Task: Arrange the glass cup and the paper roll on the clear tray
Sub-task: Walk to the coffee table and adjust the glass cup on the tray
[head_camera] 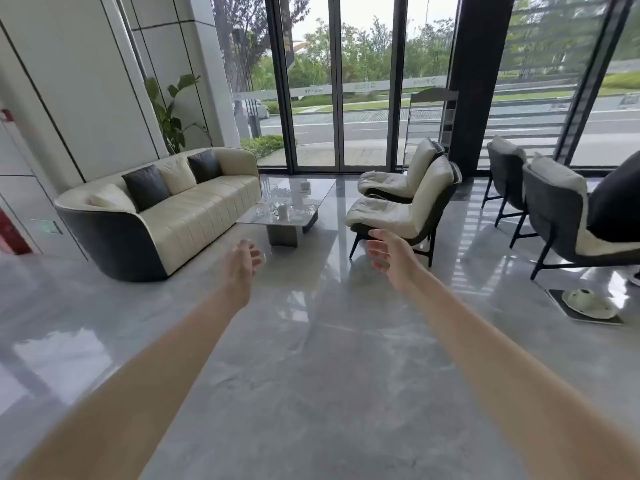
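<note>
Both my arms stretch forward over the glossy grey floor. My left hand (244, 260) and my right hand (388, 252) are empty, fingers apart, well short of the low glass coffee table (311, 188). On the table's near end stands a white cylinder (282, 211) with a dark handle-like mark beside it; whether it is the paper roll I cannot tell. A faint clear shape (262, 212) lies to its left, too small to identify. A small white object (304, 186) sits farther back on the table.
A cream and dark sofa (166, 209) flanks the table on the left. Two cream lounge chairs (401, 202) stand to its right, more chairs (554, 202) farther right. A white device on a dark mat (588, 304) lies on the floor. Glass doors fill the back.
</note>
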